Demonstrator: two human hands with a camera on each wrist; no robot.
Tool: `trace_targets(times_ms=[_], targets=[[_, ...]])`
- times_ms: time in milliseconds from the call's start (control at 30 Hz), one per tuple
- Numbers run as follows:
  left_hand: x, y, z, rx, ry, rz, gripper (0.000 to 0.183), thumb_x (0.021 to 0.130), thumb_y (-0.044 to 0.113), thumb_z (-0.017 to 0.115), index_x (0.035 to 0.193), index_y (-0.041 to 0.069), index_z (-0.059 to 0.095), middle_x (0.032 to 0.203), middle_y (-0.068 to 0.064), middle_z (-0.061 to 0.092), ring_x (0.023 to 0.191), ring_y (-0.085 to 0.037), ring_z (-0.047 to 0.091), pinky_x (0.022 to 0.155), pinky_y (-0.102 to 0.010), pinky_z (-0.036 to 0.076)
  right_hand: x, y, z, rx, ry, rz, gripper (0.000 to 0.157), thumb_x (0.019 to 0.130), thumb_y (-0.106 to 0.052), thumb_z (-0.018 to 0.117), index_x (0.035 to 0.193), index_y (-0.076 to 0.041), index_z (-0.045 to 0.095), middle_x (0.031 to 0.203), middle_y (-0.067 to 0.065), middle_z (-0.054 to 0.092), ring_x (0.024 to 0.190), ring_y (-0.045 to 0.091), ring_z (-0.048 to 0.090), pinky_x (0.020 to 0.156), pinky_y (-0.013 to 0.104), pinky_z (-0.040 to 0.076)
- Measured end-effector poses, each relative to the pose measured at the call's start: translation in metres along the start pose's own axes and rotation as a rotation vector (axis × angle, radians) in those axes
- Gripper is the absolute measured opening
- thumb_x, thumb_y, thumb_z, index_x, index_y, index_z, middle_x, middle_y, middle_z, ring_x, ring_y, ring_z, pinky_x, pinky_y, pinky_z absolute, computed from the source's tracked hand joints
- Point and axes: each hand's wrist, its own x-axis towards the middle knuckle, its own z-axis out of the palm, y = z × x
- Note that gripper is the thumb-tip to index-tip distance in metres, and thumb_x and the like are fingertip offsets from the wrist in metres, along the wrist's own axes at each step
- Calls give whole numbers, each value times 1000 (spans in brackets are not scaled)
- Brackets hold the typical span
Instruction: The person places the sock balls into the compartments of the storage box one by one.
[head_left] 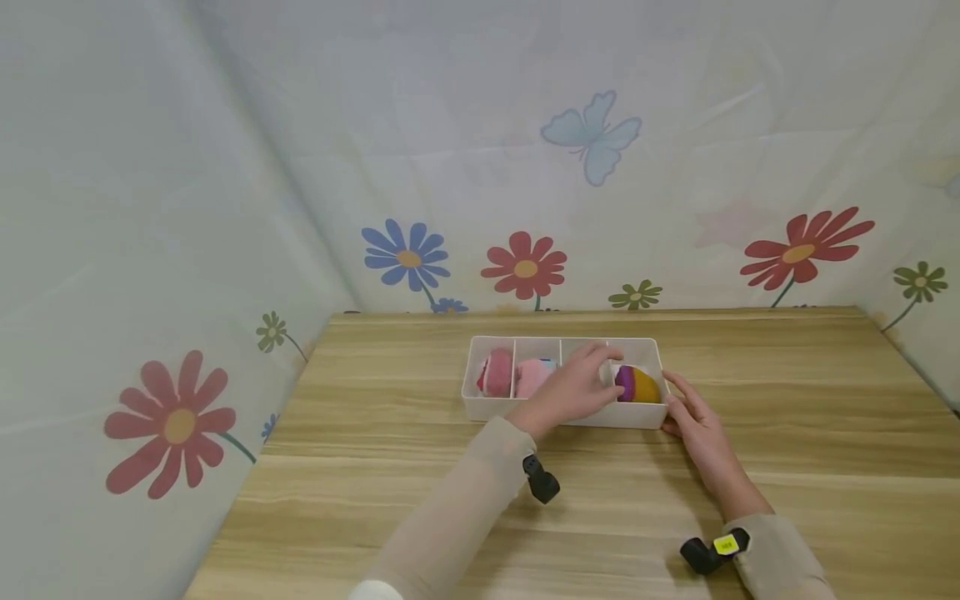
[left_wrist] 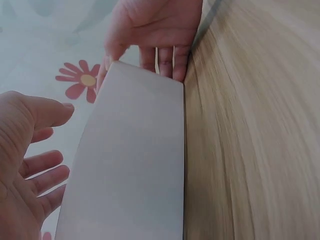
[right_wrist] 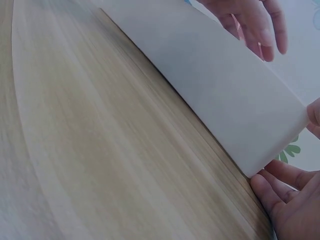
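A long white divided box (head_left: 495, 408) lies on the table, with compartments in a row. Its far-left compartment holds a dark pink cloth bundle (head_left: 497, 373). A pale pink cloth bundle (head_left: 531, 377) with a bit of blue fills the one beside it. The right-end compartment has a purple and mustard-yellow cloth bundle (head_left: 641, 385). Over the right half of the box hovers my left hand (head_left: 577, 385), fingers loosely bent, nothing seen in them; it partly hides the third compartment. My right hand (head_left: 697, 429) holds the box's right end, its thumb and fingers at the edge and corner (right_wrist: 295, 195).
The wood-grain table (head_left: 360, 467) extends around the box on every side. Behind it and at the left hangs a pale sheet (head_left: 450, 167) printed with flowers and a butterfly. A small black camera (head_left: 542, 479) is strapped to my left wrist, another (head_left: 705, 554) to my right.
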Motion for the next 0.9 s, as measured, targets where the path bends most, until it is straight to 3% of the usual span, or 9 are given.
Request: trace_targets(times_ms=[300, 500, 667, 833, 900], targets=[[-17, -15, -10, -9, 34, 29, 39, 92, 28, 58, 126, 10, 52, 129, -3, 45, 116, -15, 43, 100, -23, 35, 3, 0, -1, 1, 17, -46, 53, 99, -35, 40, 147, -15, 27, 127, 27, 43, 89, -1, 53, 79, 16, 48], [-28, -22, -12, 114, 57, 43, 41, 90, 33, 60, 124, 10, 53, 125, -2, 47, 113, -13, 45, 97, -21, 37, 6, 0, 1, 11, 9, -46, 53, 99, -35, 40, 147, -15, 26, 128, 27, 43, 89, -1, 54, 79, 17, 48], [-42, -28, -13, 264, 80, 28, 43, 90, 37, 58, 124, 11, 53, 130, -7, 47, 117, -19, 45, 98, -29, 39, 7, 2, -2, -4, 9, -33, 54, 99, -36, 40, 147, -17, 26, 129, 26, 43, 89, -1, 53, 79, 16, 47], [-60, -38, -16, 302, 118, 21, 46, 91, 38, 57, 126, 9, 50, 134, -13, 44, 123, -23, 40, 103, -34, 34, 8, 2, -4, -27, 24, -55, 53, 99, -34, 41, 147, -15, 27, 126, 26, 45, 89, 2, 56, 78, 20, 49], [-67, -42, -18, 302, 128, 25, 49, 91, 37, 57, 128, 8, 47, 136, -13, 41, 124, -23, 38, 104, -34, 32, 6, 2, -7, -108, 50, -75, 52, 99, -35, 41, 146, -15, 31, 124, 25, 48, 89, 1, 54, 78, 18, 48]])
